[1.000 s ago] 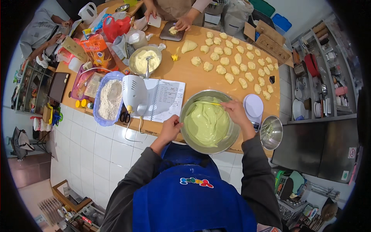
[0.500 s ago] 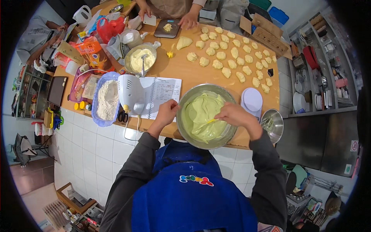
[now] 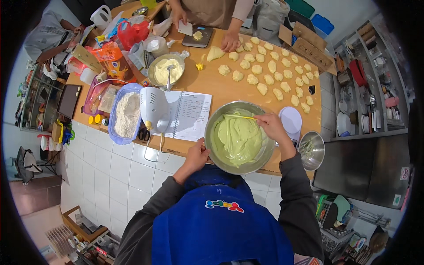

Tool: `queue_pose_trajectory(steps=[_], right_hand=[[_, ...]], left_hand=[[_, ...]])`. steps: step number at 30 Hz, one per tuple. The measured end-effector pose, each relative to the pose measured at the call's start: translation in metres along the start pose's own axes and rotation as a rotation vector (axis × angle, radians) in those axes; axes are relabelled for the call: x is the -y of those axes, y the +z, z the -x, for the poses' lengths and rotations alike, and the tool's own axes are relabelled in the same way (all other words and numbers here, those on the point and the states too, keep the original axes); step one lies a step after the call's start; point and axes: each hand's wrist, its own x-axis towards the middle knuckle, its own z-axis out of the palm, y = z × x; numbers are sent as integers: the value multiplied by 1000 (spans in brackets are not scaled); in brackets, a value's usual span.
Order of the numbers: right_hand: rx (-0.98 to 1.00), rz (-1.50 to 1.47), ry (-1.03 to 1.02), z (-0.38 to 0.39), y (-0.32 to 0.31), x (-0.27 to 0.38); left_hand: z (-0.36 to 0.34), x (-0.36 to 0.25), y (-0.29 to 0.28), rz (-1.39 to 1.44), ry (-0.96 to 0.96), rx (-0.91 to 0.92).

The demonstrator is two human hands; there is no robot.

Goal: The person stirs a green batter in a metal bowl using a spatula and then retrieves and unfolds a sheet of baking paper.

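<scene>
My left hand (image 3: 196,157) grips the left rim of a large steel bowl (image 3: 265,154) of pale green batter (image 3: 236,141). My right hand (image 3: 271,128) holds a thin yellow spatula (image 3: 238,117), lying across the batter's upper part. Left of the bowl are an open notebook (image 3: 192,115), a white hand mixer (image 3: 154,108) and a blue tub of flour (image 3: 126,115). To its right sit a white scale (image 3: 290,118) and a smaller steel bowl (image 3: 311,159) with green residue.
Across the wooden table (image 3: 203,79), a co-worker's hands (image 3: 229,40) work by a dark scale (image 3: 196,39) and several dough pieces (image 3: 269,79). Another person (image 3: 48,37) stands far left, beside bags (image 3: 132,33) and a cream bowl (image 3: 163,73). Shelves (image 3: 371,79) line the right side.
Since half a second ago, my right hand has lifted the spatula from low in the batter to the bowl's upper part. The co-worker's hand has moved down onto the dough pieces.
</scene>
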Motion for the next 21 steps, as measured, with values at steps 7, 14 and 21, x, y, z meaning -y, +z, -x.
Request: queue_pose_trajectory(steps=[7, 14, 21], right_hand=[[227, -84, -96, -40, 12, -18], [583, -48, -147, -37, 27, 20], [447, 146, -268, 6, -36, 35]], left_hand=[[-17, -19, -11, -19, 51, 30], [-54, -20, -24, -197, 161, -64], [-62, -24, -28, -162, 138, -103]])
